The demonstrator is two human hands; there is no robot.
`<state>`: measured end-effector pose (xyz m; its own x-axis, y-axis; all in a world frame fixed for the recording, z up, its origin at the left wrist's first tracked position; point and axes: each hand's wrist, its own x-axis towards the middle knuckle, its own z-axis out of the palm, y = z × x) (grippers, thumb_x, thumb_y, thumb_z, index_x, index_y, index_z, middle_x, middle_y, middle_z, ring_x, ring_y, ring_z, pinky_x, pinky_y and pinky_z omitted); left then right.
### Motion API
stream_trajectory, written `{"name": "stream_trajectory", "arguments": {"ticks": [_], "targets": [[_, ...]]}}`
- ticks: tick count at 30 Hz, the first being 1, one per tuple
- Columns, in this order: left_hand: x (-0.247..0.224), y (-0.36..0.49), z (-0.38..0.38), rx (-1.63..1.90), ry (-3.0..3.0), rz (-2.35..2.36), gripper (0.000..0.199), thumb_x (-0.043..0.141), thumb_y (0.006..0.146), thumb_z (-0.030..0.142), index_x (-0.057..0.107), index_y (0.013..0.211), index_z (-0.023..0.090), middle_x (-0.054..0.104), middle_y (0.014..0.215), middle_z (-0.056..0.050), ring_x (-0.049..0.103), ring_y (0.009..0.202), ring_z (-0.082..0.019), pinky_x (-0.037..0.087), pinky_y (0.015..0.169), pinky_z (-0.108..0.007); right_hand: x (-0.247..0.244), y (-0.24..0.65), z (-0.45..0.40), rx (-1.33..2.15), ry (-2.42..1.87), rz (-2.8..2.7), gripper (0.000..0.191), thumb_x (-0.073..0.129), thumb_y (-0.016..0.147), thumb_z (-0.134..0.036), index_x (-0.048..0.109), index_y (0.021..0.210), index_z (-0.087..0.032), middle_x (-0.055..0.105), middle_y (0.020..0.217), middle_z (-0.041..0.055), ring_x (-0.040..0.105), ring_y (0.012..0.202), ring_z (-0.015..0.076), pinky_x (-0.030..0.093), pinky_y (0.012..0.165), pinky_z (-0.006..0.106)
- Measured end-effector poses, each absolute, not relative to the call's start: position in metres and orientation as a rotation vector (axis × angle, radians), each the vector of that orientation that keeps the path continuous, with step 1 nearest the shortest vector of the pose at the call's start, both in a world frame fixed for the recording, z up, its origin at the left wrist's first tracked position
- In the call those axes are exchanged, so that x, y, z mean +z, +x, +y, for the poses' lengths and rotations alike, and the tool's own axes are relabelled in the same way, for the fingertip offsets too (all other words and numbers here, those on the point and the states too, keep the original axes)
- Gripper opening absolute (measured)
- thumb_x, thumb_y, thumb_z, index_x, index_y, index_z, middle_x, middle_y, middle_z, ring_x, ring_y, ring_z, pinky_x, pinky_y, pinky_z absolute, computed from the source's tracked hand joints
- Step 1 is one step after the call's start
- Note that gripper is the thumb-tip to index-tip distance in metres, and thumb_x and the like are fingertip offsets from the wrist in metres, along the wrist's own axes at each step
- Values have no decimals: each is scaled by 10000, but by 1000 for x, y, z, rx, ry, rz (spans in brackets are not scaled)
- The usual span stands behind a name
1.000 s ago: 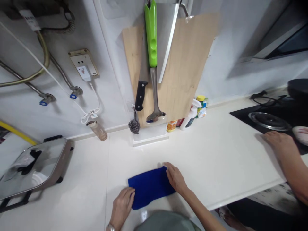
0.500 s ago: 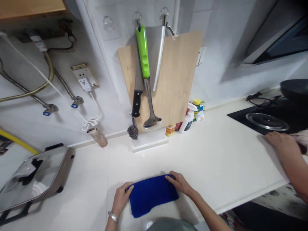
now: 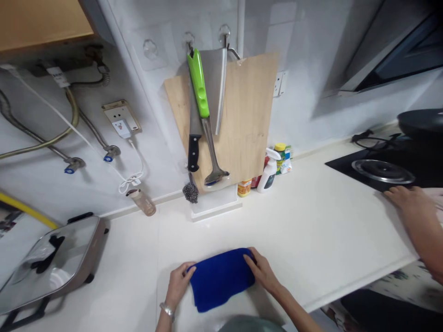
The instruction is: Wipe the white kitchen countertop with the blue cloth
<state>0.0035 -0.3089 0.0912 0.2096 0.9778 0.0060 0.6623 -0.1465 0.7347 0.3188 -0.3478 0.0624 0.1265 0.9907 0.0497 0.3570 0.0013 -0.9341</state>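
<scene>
Left hand: since the earliest frame I see it (image 3: 178,286) has moved from the left side of the blue cloth (image 3: 223,279) to its far left corner. It now pinches that corner, thumb on top; a silver bracelet (image 3: 167,311) circles the wrist.
Right hand: I have it (image 3: 265,272) pinching the far right corner, thumb on top and fingers tucked behind the edge.
Blue cloth: stretched between both hands at the near side of the white counter (image 3: 294,230). I cannot tell whether it touches the surface throughout.
Cutting board: I see it (image 3: 247,115) against the far wall, with a green-handled ladle (image 3: 213,157), a black-handled knife (image 3: 194,152) and a cleaver (image 3: 212,74) hanging in front.
Spray bottle: white (image 3: 268,173), upright just right of the board's lower end.
Left side: a lidded electric pan (image 3: 62,272), and beyond it a brownish bottle (image 3: 143,203) beside the wall.
Right side: a black cooktop (image 3: 384,170), with another person's hand (image 3: 411,203) at its near edge.
</scene>
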Motion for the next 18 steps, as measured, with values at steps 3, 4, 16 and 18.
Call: {"name": "stream_trajectory", "arguments": {"ticks": [3,4,16,18], "targets": [[101,18,-294,754,1945,1456,414,509,867,585,737,964,253,778,925,-24,697,805,-176,582,782,-328,93,328,-342,630,-1489,-1317,321,452,905,-514,582,996,-235,673,794,14,619,693,185,522,673,327],[105,25,-286,792,1968,1437,393,520,869,572,732,967,257,773,959,-32,699,866,-187,577,842,-354,107,332,-340,529,-1472,-1317,299,467,904,-488,584,1013,-235,690,836,27,636,714,187,532,691,328],[79,59,-277,758,2251,1150,436,475,911,263,537,1342,288,563,1431,-48,470,1363,-205,437,1134,-472,121,230,-374,191,-1139,-2497,226,526,843,-225,564,1065,-202,690,835,39,643,682,166,455,559,260],[58,40,-310,642,2361,1051,500,416,926,205,453,1417,291,497,1492,-46,346,1441,-207,407,1152,-493,85,214,-382,346,-1177,-2663,202,556,832,-239,562,1030,-196,697,860,30,632,650,148,440,551,243]]}}
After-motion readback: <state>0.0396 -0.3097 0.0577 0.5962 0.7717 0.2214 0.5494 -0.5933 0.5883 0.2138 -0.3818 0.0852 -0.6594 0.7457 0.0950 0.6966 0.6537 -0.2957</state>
